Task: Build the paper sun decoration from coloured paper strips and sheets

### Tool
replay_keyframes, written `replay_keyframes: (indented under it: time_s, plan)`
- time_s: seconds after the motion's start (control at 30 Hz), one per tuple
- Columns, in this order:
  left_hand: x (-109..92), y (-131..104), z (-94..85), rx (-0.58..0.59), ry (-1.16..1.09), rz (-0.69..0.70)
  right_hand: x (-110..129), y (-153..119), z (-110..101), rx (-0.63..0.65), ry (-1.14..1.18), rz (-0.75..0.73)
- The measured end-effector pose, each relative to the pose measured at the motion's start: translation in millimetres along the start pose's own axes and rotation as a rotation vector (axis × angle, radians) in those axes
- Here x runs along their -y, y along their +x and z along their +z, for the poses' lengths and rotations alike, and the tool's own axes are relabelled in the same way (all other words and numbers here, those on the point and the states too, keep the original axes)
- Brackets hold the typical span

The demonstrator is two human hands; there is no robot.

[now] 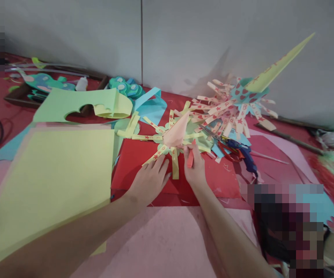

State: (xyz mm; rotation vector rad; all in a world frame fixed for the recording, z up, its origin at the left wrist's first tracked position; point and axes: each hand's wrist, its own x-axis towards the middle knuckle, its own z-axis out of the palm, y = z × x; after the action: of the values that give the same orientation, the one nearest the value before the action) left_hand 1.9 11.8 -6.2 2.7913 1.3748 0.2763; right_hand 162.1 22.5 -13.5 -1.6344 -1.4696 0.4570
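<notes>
Yellow sheet (pixel 59 166): flat, left of the red board (pixel 132 164).
Left hand (pixel 149 179): palm down on the board, fingers slightly spread, gripping nothing, touching a lettered strip (pixel 157 155).
Pink cone (pixel 175 133): amid radiating strips over the board; long axis slanted, tip up and rightward.
Red marker (pixel 191 156): steeply upright in view, upper end leaning right; writing end unclear.
Right hand (pixel 196 170): fingers closed around the marker, beside the cone.
Yellow cone (pixel 282 66): pointing up and right.

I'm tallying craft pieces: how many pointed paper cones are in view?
2: a short pale pink paper cone by the right hand, and a long yellow paper cone at upper right. Others may be hidden.
</notes>
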Motion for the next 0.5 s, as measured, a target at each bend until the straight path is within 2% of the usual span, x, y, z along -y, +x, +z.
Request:
replay_keyframes:
  time_s: [0.17, 0.5]
  plan:
    - [0.1, -0.4, -0.1, -0.008, 0.009, 0.031, -1.2, 0.1, -0.2, 0.007, -0.064, -0.022]
    - [0.2, -0.3, -4.9, -0.034, -0.007, -0.06, 0.3, 0.4, -0.3, 0.011, -0.085, -0.029]
